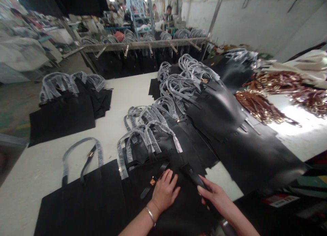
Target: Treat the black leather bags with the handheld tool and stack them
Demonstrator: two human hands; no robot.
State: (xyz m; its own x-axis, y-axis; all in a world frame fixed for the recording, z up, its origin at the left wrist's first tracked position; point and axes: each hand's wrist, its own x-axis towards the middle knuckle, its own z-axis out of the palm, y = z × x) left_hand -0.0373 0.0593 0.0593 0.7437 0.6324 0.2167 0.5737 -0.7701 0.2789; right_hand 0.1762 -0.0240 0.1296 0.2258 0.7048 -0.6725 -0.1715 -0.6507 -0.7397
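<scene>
My left hand lies spread on a black leather panel, fingers over a short black strap with a gold buckle. A bracelet circles that wrist. My right hand is closed around a dark elongated tool, whose far end rests over the panel to the right of my left hand. Just beyond both hands lie black panels with plastic-wrapped handles. On the left, another black panel has one wrapped loop handle and a buckled strap.
Stacked black panels with wrapped handles sit at the back left of the white table. Large black leather pieces and brown straps with metal fittings lie right. Behind stands a metal rack; people are farther back.
</scene>
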